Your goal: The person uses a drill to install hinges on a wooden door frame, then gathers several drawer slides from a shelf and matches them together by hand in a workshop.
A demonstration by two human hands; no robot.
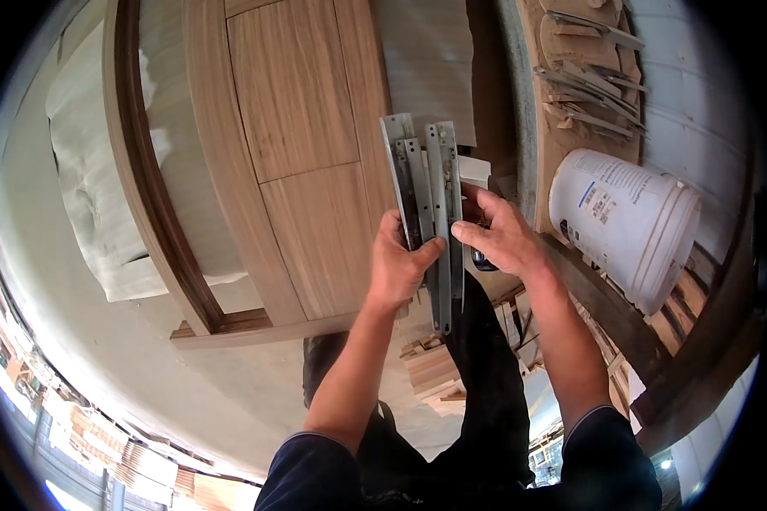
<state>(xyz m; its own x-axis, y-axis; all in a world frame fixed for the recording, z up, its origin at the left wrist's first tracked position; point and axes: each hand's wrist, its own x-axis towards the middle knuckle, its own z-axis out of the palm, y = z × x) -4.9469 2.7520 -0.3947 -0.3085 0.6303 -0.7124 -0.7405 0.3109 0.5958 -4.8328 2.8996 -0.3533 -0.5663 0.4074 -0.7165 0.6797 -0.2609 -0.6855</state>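
From the head camera I watch the left hand (398,268) and right hand (510,236) clasp a bundle of metal rails (435,196), with a framed wooden panel (298,111) to their left and a white bucket (614,226) to their right.

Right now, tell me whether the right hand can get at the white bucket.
Probably yes, once free: the right hand holds the metal slides, but the white bucket is to its right, with nothing visible blocking the way.
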